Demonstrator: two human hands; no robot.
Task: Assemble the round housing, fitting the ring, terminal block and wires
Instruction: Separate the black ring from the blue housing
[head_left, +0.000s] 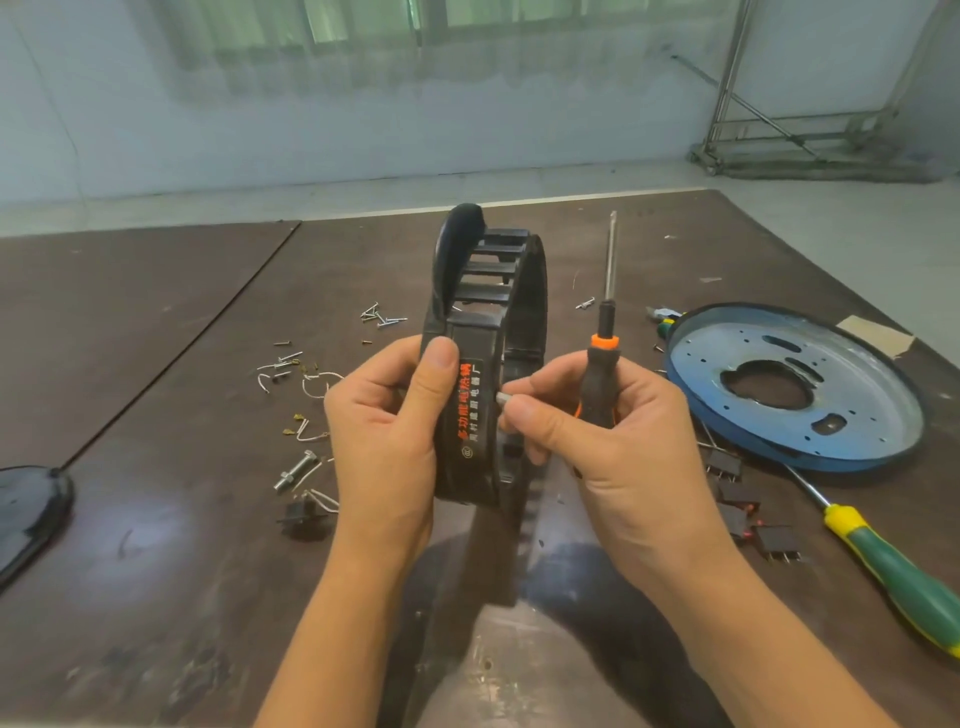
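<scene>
The left hand grips the black housing, held on edge above the table, thumb beside its label of red and white Chinese characters, too blurred to read. The right hand clasps a black-and-orange screwdriver, tip up, while pinching a small silver screw at the housing's side. Farther right lie a green screwdriver, black terminal blocks and a blue disc; loose screws lie left of the housing.

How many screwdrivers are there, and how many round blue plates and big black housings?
Screwdrivers: 2, one orange-black in the right hand, one green-yellow on the table
Blue plates: 1
Black housings: 1, held by the left hand
Total: 4
</scene>
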